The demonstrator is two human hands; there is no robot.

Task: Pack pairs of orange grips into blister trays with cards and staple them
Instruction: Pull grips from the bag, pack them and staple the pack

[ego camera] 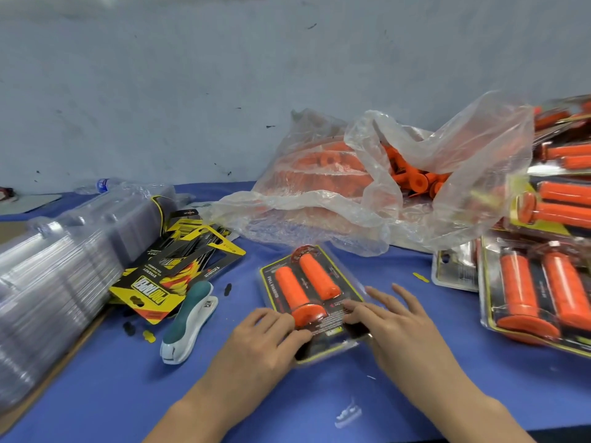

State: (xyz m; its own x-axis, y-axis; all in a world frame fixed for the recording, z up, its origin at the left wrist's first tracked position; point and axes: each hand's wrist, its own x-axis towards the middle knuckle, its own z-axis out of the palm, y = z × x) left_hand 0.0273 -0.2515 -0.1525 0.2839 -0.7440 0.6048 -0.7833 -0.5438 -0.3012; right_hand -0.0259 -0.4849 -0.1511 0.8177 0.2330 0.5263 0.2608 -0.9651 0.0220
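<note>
A clear blister tray with a black and yellow card lies on the blue table in front of me, holding two orange grips side by side. My left hand presses on the tray's near left part, fingers lying across it. My right hand rests on the near right part with fingers spread and straight. A teal and white stapler lies just left of my left hand. Printed cards are fanned out beyond the stapler.
Stacks of empty clear trays fill the left side. A clear plastic bag of loose orange grips sits behind the tray. Finished packs pile up at the right. Small punched scraps lie near the stapler.
</note>
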